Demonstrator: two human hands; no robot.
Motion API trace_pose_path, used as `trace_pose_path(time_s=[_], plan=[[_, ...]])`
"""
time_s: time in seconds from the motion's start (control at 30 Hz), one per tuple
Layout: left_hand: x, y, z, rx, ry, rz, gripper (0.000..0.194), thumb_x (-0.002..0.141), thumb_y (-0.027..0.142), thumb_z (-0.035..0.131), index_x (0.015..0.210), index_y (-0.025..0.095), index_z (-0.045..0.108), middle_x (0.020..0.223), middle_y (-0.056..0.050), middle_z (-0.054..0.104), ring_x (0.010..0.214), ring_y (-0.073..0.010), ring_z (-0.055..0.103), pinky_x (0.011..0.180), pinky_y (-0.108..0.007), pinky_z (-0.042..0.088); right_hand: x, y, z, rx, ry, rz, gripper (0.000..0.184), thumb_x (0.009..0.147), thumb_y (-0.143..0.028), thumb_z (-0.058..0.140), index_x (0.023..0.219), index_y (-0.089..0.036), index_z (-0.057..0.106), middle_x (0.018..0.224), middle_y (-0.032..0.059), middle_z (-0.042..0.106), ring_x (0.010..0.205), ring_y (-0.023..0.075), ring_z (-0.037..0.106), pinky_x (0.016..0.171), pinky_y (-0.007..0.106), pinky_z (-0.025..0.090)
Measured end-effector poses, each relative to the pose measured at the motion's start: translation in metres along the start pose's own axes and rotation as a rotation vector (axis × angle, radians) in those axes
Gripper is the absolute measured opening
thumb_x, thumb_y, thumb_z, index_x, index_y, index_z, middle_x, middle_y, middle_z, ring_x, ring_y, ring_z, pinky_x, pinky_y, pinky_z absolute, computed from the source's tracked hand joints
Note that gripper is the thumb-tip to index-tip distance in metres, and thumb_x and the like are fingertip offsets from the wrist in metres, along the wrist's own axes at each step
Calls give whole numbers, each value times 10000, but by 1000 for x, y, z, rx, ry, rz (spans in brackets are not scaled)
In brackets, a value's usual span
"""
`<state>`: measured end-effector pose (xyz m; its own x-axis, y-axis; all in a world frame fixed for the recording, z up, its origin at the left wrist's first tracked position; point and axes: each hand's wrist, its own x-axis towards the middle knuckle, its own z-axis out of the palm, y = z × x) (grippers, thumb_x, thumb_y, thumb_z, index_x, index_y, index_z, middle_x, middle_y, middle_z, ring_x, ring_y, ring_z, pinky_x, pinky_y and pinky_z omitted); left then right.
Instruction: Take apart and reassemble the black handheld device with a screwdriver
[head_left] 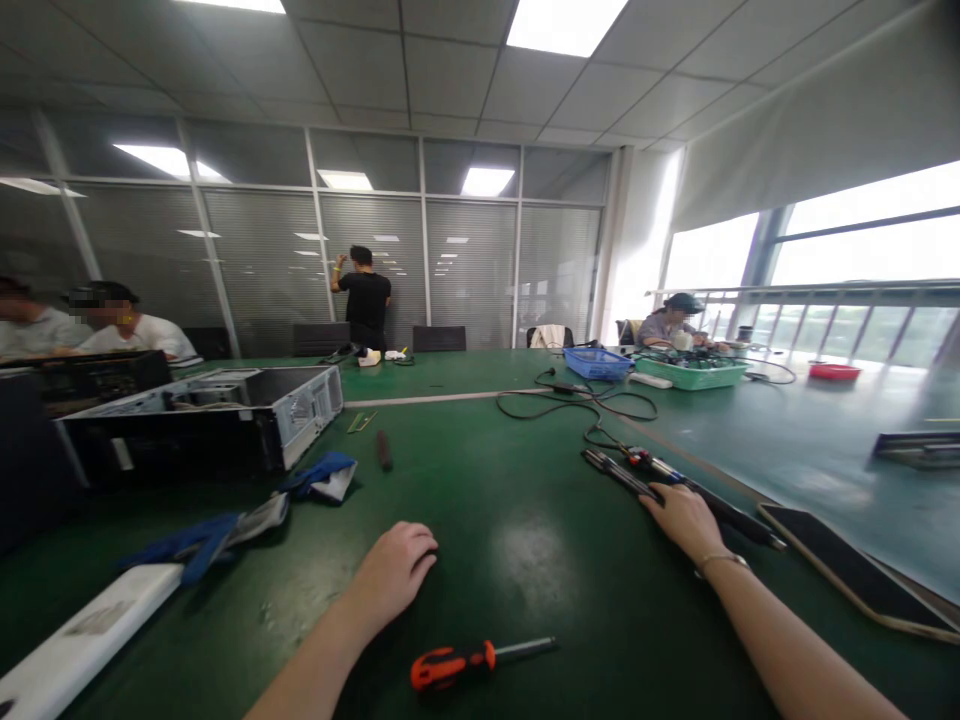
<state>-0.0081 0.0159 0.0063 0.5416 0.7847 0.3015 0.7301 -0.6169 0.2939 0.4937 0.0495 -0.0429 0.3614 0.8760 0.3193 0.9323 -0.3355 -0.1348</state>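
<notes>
My left hand [401,568] rests on the green table with its fingers curled together and nothing visible in them. A screwdriver [457,664] with an orange and black handle lies in front of it, its shaft pointing right. My right hand [686,518] is out to the right, its fingers closed over the near end of a slim dark metal bar [616,472]; its exact kind is unclear. Right beside that hand lies a long dark rod-like tool [731,515] with a cable at its far end. A bracelet circles my right wrist.
An open computer case [225,420] stands at the left, with blue-grey gloves [326,477] and a long white box [94,640] nearer. Further off are a black cable [517,408], a blue basket [596,363] and a green basket [694,374]. A dark board [855,565] lies right. Several people are around.
</notes>
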Motion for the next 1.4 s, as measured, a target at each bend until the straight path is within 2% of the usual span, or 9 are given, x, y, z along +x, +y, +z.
trace_pose_path(time_s=[0.17,0.4,0.57,0.73,0.93,1.1,1.2,1.3,1.4], plan=[[-3,5,1,2,7,-9,221,890,187,536,1023,191,712,1082,-74,678,1018,-233,594,928,-368,468,-3,-36,17,92,17,-120,433,906,-375,424,1209,-128,611,1116,163,626,986,303,586,880,393,449],[-5,9,4,1,1,4,224,880,196,555,1048,187,704,1077,-92,683,1019,-251,598,934,-386,464,-17,-110,27,262,-19,-374,461,887,-367,437,1247,-124,591,1150,153,622,1043,308,554,951,413,418],[-5,2,8,-64,113,-104,466,846,235,621,1304,203,540,1256,-99,597,1156,-259,539,1015,-406,424,-38,-164,20,398,-94,-589,428,903,-357,436,1256,-183,605,1205,110,616,1119,273,530,1011,385,397],[-4,-9,8,-153,227,-176,696,729,291,761,1358,194,478,1358,-121,522,1257,-276,469,1086,-426,360,-64,-195,5,503,-177,-773,415,925,-377,441,1290,-243,585,1245,64,599,1131,234,528,1014,361,411],[-3,-10,5,-197,145,-194,693,651,303,822,1284,180,567,1342,-126,554,1242,-289,498,1080,-411,363,-76,-193,-17,686,-349,-864,392,894,-377,515,1250,-251,621,1233,79,594,1112,244,540,993,383,425],[-2,-5,1,-251,1,-151,475,641,336,831,1077,200,698,1077,-57,697,1009,-250,631,915,-335,466,-78,-186,-41,808,-547,-873,379,825,-424,620,1145,-230,682,1175,76,620,1053,252,580,954,379,444],[-2,0,-2,-270,-48,-130,453,602,367,855,1003,206,721,1007,-34,703,941,-235,643,836,-298,478,-76,-182,-45,836,-634,-877,368,817,-480,626,1067,-225,713,1095,60,663,992,248,610,896,358,471],[-3,3,-4,-285,-49,-124,461,586,386,865,986,208,722,992,-29,702,934,-229,641,821,-287,471,-62,-168,-33,843,-538,-763,400,829,-548,581,1028,-234,726,1027,51,704,947,255,638,858,356,491],[-4,3,-3,-308,-51,-126,450,584,390,866,967,202,725,979,-31,702,935,-229,639,817,-281,471,-30,-129,-13,740,-161,-480,499,815,-620,526,1035,-216,721,1027,99,711,919,298,655,823,409,507]])
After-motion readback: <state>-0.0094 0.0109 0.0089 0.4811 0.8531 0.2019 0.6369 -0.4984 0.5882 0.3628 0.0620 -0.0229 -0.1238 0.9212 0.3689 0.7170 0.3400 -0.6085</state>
